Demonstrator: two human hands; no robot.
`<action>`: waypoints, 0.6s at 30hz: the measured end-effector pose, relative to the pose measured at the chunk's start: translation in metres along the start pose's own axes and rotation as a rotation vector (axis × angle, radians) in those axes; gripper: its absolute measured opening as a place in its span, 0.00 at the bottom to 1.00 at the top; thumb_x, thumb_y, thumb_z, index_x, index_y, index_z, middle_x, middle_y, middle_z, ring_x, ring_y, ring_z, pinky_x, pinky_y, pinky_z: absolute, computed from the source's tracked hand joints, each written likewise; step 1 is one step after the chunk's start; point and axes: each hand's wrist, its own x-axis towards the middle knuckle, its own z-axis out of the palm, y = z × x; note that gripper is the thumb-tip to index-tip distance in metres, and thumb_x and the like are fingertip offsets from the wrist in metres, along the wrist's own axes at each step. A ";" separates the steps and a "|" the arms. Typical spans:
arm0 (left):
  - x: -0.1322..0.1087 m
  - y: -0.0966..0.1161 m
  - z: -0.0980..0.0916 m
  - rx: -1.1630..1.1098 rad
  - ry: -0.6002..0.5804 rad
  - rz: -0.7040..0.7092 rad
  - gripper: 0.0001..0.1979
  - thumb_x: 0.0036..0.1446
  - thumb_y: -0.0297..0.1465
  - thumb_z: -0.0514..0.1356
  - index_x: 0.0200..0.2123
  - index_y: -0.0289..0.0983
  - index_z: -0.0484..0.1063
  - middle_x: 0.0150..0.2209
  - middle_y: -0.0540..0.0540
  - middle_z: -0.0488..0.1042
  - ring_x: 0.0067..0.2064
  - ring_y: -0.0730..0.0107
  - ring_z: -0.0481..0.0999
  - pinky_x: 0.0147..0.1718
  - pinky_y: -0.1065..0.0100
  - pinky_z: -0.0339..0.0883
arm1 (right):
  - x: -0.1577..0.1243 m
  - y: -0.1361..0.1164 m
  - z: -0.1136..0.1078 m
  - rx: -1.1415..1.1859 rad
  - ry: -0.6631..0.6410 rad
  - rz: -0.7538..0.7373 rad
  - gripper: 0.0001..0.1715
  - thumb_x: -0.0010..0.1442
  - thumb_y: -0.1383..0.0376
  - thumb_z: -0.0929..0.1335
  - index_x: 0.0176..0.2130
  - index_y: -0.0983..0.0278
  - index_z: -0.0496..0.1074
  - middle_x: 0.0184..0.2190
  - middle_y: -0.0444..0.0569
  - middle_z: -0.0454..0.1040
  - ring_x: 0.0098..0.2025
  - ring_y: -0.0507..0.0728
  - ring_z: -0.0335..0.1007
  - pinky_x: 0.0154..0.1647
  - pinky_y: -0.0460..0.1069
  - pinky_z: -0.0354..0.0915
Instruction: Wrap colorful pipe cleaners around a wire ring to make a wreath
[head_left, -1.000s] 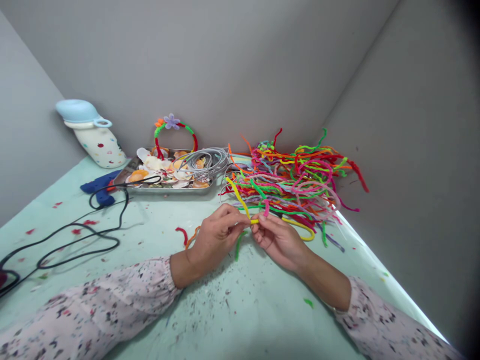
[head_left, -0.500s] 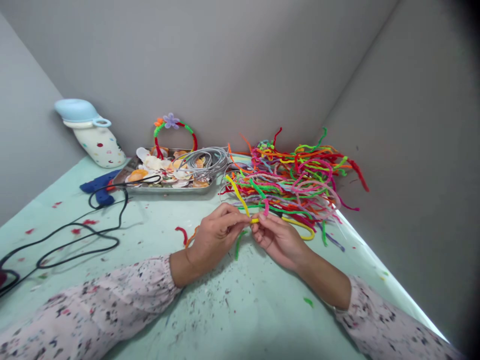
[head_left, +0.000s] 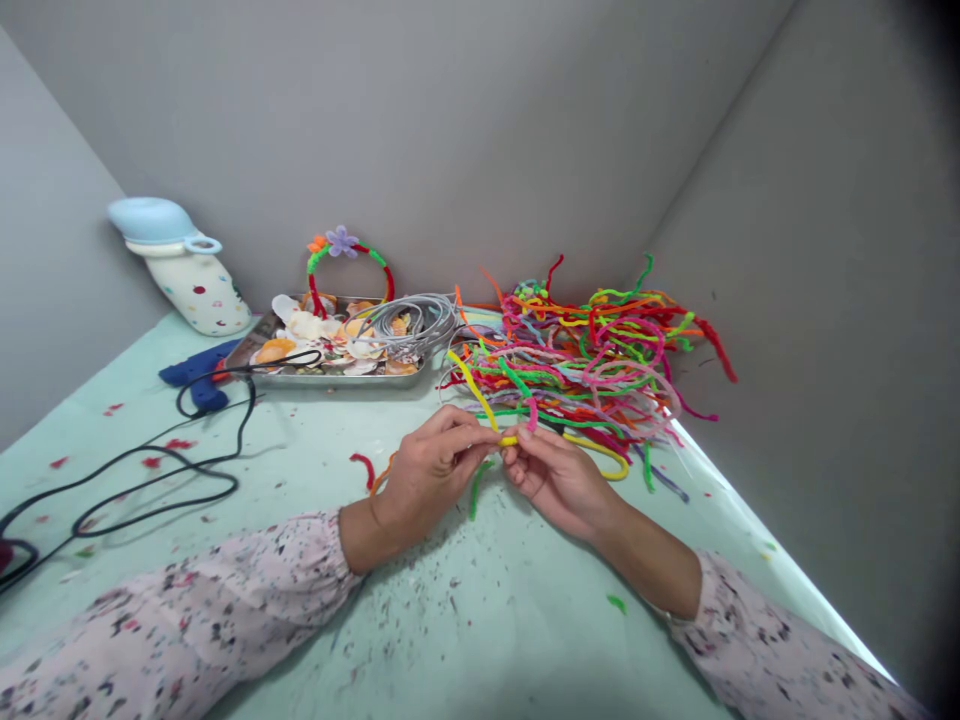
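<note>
Both hands meet at the middle of the pale green table [head_left: 480,620]. My left hand [head_left: 431,475] is closed in a pinch on a yellow pipe cleaner [head_left: 474,385] that rises up and left from the fingertips. My right hand [head_left: 559,478] pinches the same yellow pipe cleaner where it continues right in a curve, with a short pink piece [head_left: 533,413] sticking up beside the fingers. A green pipe cleaner [head_left: 477,485] hangs down between the two hands. Just behind them lies a big tangled heap of coloured pipe cleaners [head_left: 592,355].
A metal tray [head_left: 330,375] of seashells with a grey wire coil [head_left: 409,318] stands at the back. A pipe-cleaner hoop with a purple flower [head_left: 343,243] leans behind it. A blue glue gun [head_left: 196,372] with black cord [head_left: 150,470] lies left, beside a spotted white bottle [head_left: 187,270]. Grey walls close in.
</note>
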 end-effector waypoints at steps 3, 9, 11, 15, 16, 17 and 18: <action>0.000 0.001 0.000 0.002 0.007 0.005 0.10 0.56 0.25 0.62 0.40 0.42 0.78 0.36 0.47 0.74 0.37 0.74 0.74 0.34 0.73 0.70 | 0.000 0.000 0.000 -0.006 0.003 -0.003 0.10 0.56 0.61 0.72 0.35 0.66 0.75 0.26 0.45 0.74 0.25 0.47 0.67 0.25 0.42 0.62; 0.000 0.000 0.000 0.011 0.007 0.015 0.10 0.56 0.24 0.62 0.40 0.41 0.78 0.35 0.47 0.74 0.36 0.75 0.74 0.34 0.74 0.70 | -0.001 0.000 0.000 -0.014 -0.001 -0.003 0.10 0.56 0.61 0.72 0.35 0.66 0.74 0.26 0.45 0.74 0.24 0.47 0.67 0.25 0.42 0.62; 0.000 0.000 0.000 0.007 0.009 0.015 0.09 0.56 0.24 0.62 0.40 0.41 0.78 0.35 0.47 0.74 0.36 0.75 0.74 0.34 0.74 0.70 | -0.001 0.000 0.000 -0.015 -0.005 -0.003 0.10 0.56 0.61 0.72 0.35 0.66 0.74 0.26 0.45 0.74 0.25 0.47 0.67 0.25 0.42 0.62; 0.001 0.000 0.000 0.008 -0.003 0.018 0.09 0.57 0.24 0.61 0.39 0.40 0.78 0.35 0.46 0.74 0.37 0.74 0.74 0.34 0.73 0.70 | -0.001 0.000 0.000 -0.028 -0.001 -0.009 0.10 0.56 0.60 0.72 0.35 0.65 0.74 0.26 0.45 0.74 0.24 0.47 0.67 0.25 0.42 0.61; 0.001 0.000 0.000 0.009 -0.007 0.019 0.09 0.57 0.24 0.61 0.39 0.40 0.77 0.35 0.46 0.74 0.37 0.74 0.74 0.35 0.73 0.70 | -0.001 0.000 0.001 -0.031 0.002 -0.009 0.10 0.55 0.60 0.72 0.35 0.65 0.74 0.25 0.45 0.74 0.24 0.47 0.67 0.25 0.42 0.61; 0.001 0.001 0.000 0.009 -0.011 0.017 0.09 0.57 0.24 0.61 0.39 0.40 0.77 0.35 0.46 0.74 0.37 0.74 0.75 0.35 0.73 0.70 | -0.001 0.000 0.001 -0.033 0.005 -0.008 0.10 0.55 0.60 0.72 0.34 0.65 0.74 0.25 0.45 0.74 0.24 0.47 0.67 0.25 0.42 0.61; 0.002 0.002 -0.001 0.010 -0.014 0.016 0.08 0.57 0.24 0.60 0.39 0.39 0.77 0.35 0.46 0.73 0.37 0.74 0.75 0.35 0.72 0.70 | -0.001 -0.001 0.002 -0.033 0.008 -0.007 0.10 0.55 0.60 0.72 0.34 0.65 0.74 0.25 0.45 0.74 0.24 0.47 0.67 0.25 0.42 0.61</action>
